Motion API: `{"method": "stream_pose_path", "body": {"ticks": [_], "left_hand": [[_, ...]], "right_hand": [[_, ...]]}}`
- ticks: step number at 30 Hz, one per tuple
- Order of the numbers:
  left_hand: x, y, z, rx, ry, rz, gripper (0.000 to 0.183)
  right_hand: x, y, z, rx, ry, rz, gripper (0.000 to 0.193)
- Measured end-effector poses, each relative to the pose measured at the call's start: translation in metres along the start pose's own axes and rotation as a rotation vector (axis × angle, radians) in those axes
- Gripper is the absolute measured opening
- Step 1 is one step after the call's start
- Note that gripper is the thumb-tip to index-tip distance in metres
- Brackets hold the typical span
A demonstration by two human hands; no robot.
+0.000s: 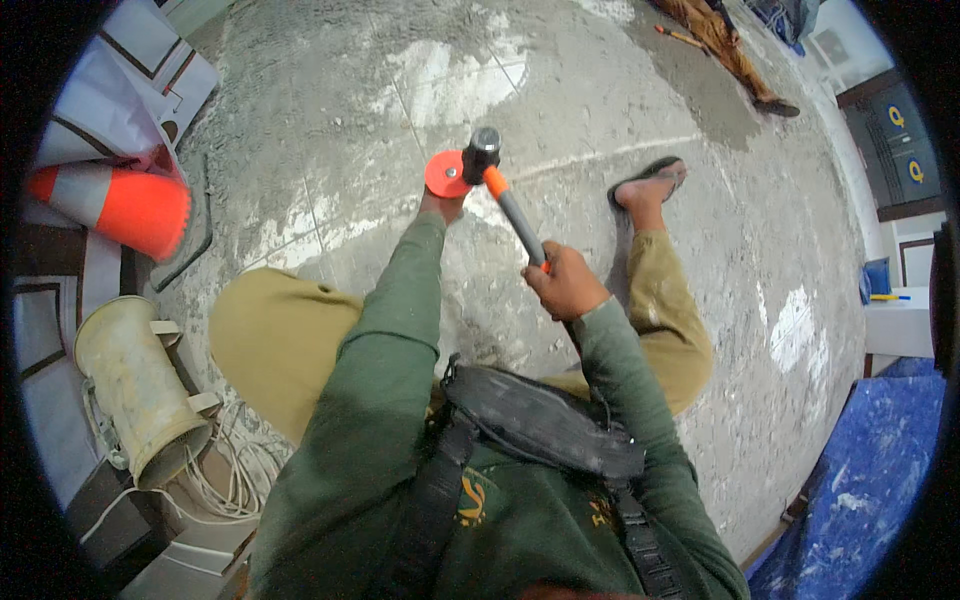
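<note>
My right hand (pixel 570 283) is closed round the handle of a hammer (pixel 518 222), grey and orange with a dark metal head. The hammer head is at the right edge of a round red hand guard, close beside the metal striking end of a chisel (pixel 451 173). My left hand (pixel 447 206) grips the chisel under that guard, which hides most of the fingers. The chisel's shaft and tip are out of sight below. Underneath lies a rough grey floor (pixel 560 190) with white patches. I sit on it with my legs apart.
At the left are an orange traffic cone (pixel 140 208), a black bent bar (pixel 196 250), a cream cylindrical blower (pixel 135 385) and coiled white cable (pixel 240 465). Blue sheeting (pixel 860 480) covers the lower right. Another person's leg (pixel 735 60) and an orange-handled tool (pixel 680 37) show at the far right.
</note>
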State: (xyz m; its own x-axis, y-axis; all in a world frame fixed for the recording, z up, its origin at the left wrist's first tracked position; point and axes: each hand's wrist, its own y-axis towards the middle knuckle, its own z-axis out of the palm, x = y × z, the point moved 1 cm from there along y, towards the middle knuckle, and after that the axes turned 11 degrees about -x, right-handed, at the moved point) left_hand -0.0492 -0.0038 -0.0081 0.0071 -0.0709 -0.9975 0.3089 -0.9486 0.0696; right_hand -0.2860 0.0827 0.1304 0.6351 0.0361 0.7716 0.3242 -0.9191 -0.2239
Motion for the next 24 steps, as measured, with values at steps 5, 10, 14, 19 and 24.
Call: {"method": "stream_pose_path", "body": {"ticks": [5,10,14,19,24], "left_hand": [[0.043,-0.014,-0.008,-0.117,0.508,0.223,0.042],[0.044,-0.019,-0.014,0.025,0.879,0.159,0.040],[0.055,-0.020,-0.027,-0.031,0.954,0.299,0.040],[-0.016,-0.021,0.023,-0.069,0.288,0.144,0.038],[0.044,-0.021,-0.012,-0.051,0.252,0.021,0.042]], "right_hand": [[0.060,-0.018,-0.039,-0.015,0.080,-0.024,0.024],[0.146,-0.036,-0.091,-0.298,0.237,-0.382,0.017],[0.156,-0.021,-0.073,-0.348,0.279,-0.540,0.014],[0.003,0.012,-0.006,-0.090,-0.213,-0.281,0.019],[0.033,-0.009,-0.012,0.039,0.028,0.056,0.022]]}}
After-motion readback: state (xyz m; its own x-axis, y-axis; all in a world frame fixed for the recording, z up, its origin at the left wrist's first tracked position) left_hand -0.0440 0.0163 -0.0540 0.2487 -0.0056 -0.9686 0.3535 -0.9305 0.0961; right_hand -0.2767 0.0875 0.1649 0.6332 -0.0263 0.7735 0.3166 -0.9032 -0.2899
